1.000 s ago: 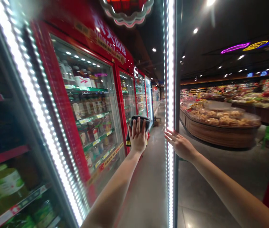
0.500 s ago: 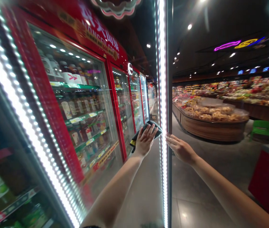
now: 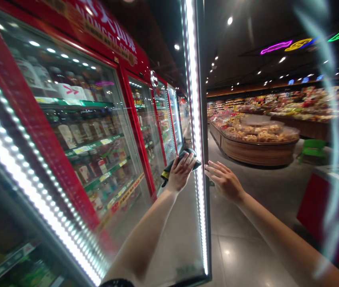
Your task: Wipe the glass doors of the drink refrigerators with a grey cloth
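Note:
My left hand [image 3: 180, 175] presses a dark cloth [image 3: 189, 153] with a yellow edge flat against the inner side of an open glass cooler door [image 3: 175, 223]. It works close to the lit strip [image 3: 198, 119] along the door's free edge. My right hand [image 3: 224, 181] is just outside that edge, fingers stretched out and slightly apart. Its fingertips are beside the dark frame; whether they touch it I cannot tell. Nothing shows in the right hand.
Through the glass stand red drink coolers [image 3: 136, 131] with shelves of bottles. Close on the left is another light strip [image 3: 34, 191] beside stocked shelves. At right are a rounded wooden display counter [image 3: 253, 151], a green chair [image 3: 313, 147] and a red-sided counter [image 3: 315, 203].
The view has shifted, with the door edge now further left. My right hand's fingers have spread and lie a little off the door edge. The cloth stays under my left hand.

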Demonstrator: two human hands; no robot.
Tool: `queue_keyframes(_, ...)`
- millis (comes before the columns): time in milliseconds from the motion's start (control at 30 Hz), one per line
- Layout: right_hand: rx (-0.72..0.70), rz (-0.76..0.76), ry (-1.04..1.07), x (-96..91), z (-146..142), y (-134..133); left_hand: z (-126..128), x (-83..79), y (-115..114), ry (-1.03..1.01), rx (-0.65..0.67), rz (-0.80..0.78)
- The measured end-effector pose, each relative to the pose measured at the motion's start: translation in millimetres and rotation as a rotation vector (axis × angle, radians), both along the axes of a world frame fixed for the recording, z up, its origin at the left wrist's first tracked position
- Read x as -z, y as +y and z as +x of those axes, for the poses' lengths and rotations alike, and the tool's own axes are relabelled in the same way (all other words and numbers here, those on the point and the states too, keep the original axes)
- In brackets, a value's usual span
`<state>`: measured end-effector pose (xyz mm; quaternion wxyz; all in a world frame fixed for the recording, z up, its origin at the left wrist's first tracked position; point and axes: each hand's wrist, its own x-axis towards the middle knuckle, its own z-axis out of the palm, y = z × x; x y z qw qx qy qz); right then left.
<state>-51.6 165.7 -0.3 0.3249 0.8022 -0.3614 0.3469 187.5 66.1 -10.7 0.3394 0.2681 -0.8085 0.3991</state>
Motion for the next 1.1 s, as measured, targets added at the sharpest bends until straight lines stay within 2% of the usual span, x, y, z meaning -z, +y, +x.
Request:
queue_keyframes(33, 0.004, -0.001, -0.011, 1.7, 1, 0, -2, 5.1, 0, 0.005, -0.009, 0.019)
queue_keyframes(100, 0.006, 0.004, -0.017, 7.6, 1, 1, 1, 26.5, 3, -0.051, 0.007, 0.043)
queue_keyframes(200, 0.003, 0.026, 0.0, 19.6, 0, 4, 17, 67.0, 13, -0.205, 0.097, 0.055)
queue_keyframes(267, 0.001, 0.049, 0.008, 26.0, -2, 6, 27, 81.0, 18, -0.284, 0.159, 0.062)
queue_keyframes(300, 0.003, 0.061, 0.009, 28.2, -3, 7, 30, 81.5, 19, -0.308, 0.18, 0.069)
queue_keyframes(367, 0.012, 0.081, 0.003, 30.4, -4, 9, 29, 71.9, 16, -0.311, 0.186, 0.088)
queue_keyframes(433, 0.024, 0.097, -0.012, 31.4, -4, 11, 22, 58.0, 12, -0.232, 0.134, 0.117)
queue_keyframes(500, 0.029, 0.106, -0.024, 32.8, -2, 12, 13, 51.9, 11, -0.135, 0.07, 0.16)
queue_keyframes(567, 0.031, 0.112, -0.021, 35.7, 1, 14, 10, 59.0, 13, -0.11, 0.054, 0.201)
queue_keyframes(667, 0.033, 0.125, 0.012, 41.8, 3, 17, 16, 81.5, 21, -0.205, 0.111, 0.227)
queue_keyframes(733, 0.03, 0.148, 0.041, 44.9, 4, 19, 23, 88.6, 23, -0.261, 0.141, 0.226)
queue_keyframes(833, 0.014, 0.185, 0.061, 46.3, 7, 19, 29, 76.2, 16, -0.253, 0.123, 0.216)
queue_keyframes(900, 0.006, 0.197, 0.051, 45.4, 12, 16, 27, 62.6, 9, -0.146, 0.036, 0.203)
queue_keyframes(967, -0.01, 0.203, 0.023, 43.9, 19, 9, 23, 58.0, 8, -0.055, -0.037, 0.174)
queue_keyframes(1033, -0.043, 0.207, -0.01, 42.4, 27, 1, 21, 67.0, 13, -0.067, -0.037, 0.142)
queue_keyframes(1100, -0.066, 0.205, -0.03, 41.3, 33, -9, 25, 84.6, 21, -0.162, 0.021, 0.122)
